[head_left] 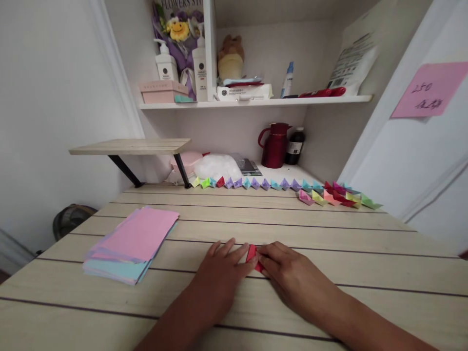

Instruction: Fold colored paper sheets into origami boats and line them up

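Observation:
A small piece of red folded paper (251, 254) lies on the wooden table (256, 219) between my two hands. My left hand (219, 273) lies flat beside it, fingers stretched out, fingertips touching the paper's left side. My right hand (288, 273) presses on the paper's right side with fingers close together; much of the paper is hidden under these fingers.
A stack of pink and blue paper sheets (133, 243) sits at the left. A row of folded paper boats (263, 184) runs along the back, with more boats (336, 195) at the right. A red jug (274, 145), dark bottle (295, 145) and shelves stand behind.

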Demonstrator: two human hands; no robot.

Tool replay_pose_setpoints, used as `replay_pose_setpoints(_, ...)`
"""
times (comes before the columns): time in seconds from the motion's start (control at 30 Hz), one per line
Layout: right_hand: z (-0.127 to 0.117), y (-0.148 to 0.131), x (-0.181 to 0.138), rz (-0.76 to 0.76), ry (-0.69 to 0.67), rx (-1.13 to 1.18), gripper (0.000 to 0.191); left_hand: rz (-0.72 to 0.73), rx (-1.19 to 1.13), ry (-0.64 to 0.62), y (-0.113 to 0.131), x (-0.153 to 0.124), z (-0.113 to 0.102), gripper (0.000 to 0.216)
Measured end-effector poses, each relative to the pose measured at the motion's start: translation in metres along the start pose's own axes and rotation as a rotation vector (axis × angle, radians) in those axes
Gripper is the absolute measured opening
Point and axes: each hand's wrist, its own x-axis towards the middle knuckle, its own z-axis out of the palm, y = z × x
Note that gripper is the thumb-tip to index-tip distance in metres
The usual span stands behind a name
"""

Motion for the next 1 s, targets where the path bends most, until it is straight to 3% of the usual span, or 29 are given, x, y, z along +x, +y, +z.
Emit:
replay_pose_setpoints(0.43,0.0,0.001,0.001,-0.011,-0.014,-0.048,0.019,-0.125,-0.031,0.044,0.018,0.002,-0.008,0.064)
replay_pose_setpoints(0.83,-0.013,0.015,0.002,0.035,-0.038,0.187,0.016,-0.264,-0.025,0.083,0.033,-0.013,-0.008,0.06)
replay_pose_setpoints(1.0,-0.017,0.012,0.002,0.054,-0.085,0.189,0.036,-0.289,-0.048,0.204,0.036,-0.013,-0.005,0.057)
